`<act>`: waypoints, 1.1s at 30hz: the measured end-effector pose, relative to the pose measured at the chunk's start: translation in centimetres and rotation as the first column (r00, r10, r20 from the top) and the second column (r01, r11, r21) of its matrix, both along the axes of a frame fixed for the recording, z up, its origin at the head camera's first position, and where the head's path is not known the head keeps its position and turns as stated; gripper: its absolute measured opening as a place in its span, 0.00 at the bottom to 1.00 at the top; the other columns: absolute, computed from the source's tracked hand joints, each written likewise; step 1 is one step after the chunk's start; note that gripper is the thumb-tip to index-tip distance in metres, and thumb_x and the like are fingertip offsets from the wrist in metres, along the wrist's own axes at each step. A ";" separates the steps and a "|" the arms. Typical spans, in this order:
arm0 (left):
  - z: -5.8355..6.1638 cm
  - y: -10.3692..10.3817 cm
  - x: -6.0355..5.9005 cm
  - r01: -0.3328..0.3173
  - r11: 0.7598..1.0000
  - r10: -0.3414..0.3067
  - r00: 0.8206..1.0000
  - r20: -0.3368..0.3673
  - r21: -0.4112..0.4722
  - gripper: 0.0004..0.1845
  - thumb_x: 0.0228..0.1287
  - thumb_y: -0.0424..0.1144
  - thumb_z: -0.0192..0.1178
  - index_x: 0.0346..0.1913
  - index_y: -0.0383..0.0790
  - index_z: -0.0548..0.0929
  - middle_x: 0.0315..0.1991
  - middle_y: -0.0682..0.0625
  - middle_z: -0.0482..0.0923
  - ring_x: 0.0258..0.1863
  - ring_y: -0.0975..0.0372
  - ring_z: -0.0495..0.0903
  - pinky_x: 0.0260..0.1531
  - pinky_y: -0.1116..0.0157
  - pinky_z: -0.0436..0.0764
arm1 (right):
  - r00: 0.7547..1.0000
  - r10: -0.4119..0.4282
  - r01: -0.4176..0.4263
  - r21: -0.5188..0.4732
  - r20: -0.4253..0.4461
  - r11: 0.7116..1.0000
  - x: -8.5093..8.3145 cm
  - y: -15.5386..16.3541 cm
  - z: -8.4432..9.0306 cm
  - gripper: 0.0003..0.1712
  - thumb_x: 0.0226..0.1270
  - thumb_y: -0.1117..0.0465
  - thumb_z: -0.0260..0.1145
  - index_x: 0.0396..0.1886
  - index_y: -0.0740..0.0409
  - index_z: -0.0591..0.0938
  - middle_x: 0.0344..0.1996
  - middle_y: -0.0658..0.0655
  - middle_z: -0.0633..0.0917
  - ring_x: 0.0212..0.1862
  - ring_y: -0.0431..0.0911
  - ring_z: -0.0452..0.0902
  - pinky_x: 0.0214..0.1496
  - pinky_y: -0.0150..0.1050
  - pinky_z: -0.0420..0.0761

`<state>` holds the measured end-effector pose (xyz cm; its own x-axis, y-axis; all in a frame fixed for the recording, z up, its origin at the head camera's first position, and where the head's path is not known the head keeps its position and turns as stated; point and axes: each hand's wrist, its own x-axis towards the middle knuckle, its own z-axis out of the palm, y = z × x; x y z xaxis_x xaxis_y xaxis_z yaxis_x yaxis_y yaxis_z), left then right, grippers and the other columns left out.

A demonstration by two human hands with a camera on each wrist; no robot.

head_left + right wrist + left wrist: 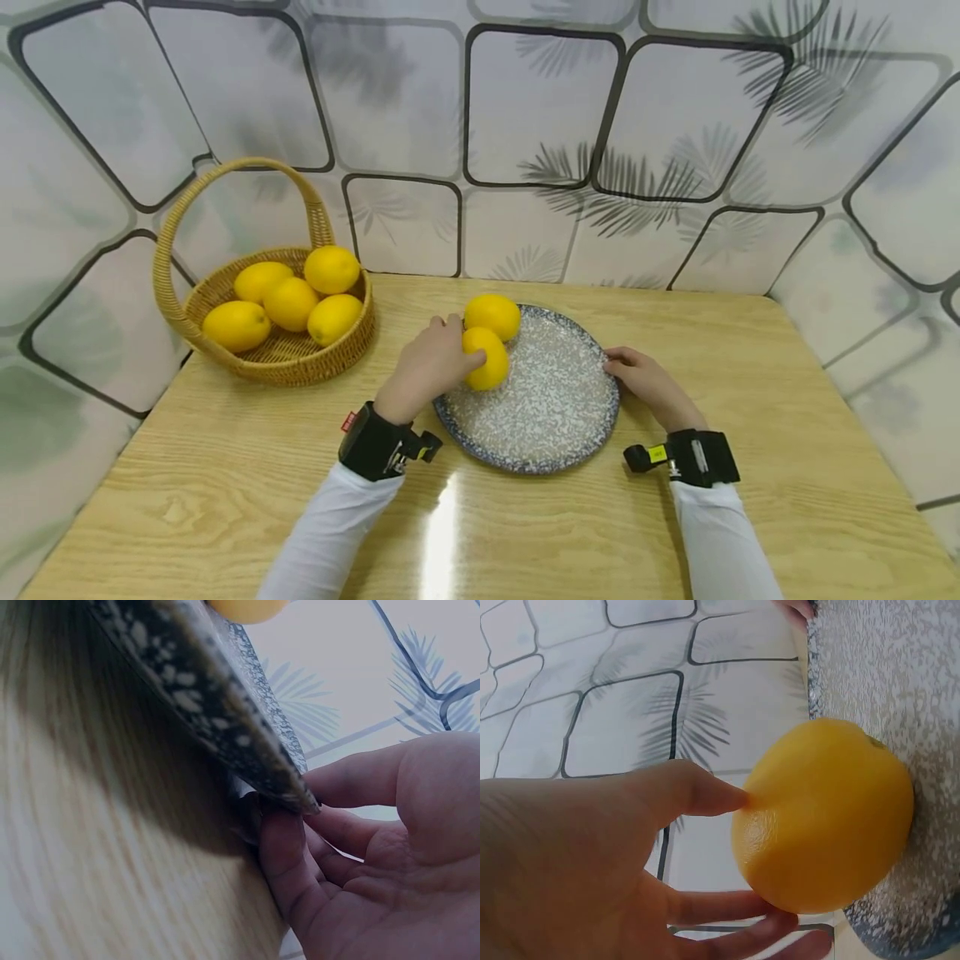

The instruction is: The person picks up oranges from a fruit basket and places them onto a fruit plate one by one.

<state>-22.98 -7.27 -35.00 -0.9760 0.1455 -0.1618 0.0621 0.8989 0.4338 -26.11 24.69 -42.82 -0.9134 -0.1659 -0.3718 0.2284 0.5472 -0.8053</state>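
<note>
A round speckled grey plate (555, 400) with a dark blue rim lies on the table. Thumb and fingers of my left hand (431, 367) pinch a yellow lemon (486, 358) at the plate's left side. In the left wrist view, the thumb rests on one side of this lemon (825, 817) and the fingertips on the other, with the speckled surface right behind it. A second lemon (492, 316) sits just beyond it at the plate's far left. On the opposite side, my right hand (648, 379) grips the rim; the right wrist view shows fingers above and below the plate's edge (217, 712).
At the back left stands a wicker basket (300, 367) with a tall arched handle (258, 162). Several lemons (291, 303) lie in it. The wooden table (187, 483) meets a patterned wall (540, 108) at the back and on both sides.
</note>
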 end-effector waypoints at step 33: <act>0.0 -0.4 0.1 -0.013 0.997 0.014 1.000 0.015 -0.080 0.37 0.74 0.56 0.55 0.74 0.32 0.64 0.66 0.32 0.71 0.61 0.42 0.77 0.52 0.45 0.81 | 1.000 0.003 -0.003 -0.006 -0.007 1.000 0.2 0.1 -0.1 0.31 0.83 0.56 0.48 0.77 0.69 0.62 0.76 0.71 0.63 0.77 0.63 0.58 0.80 0.60 0.58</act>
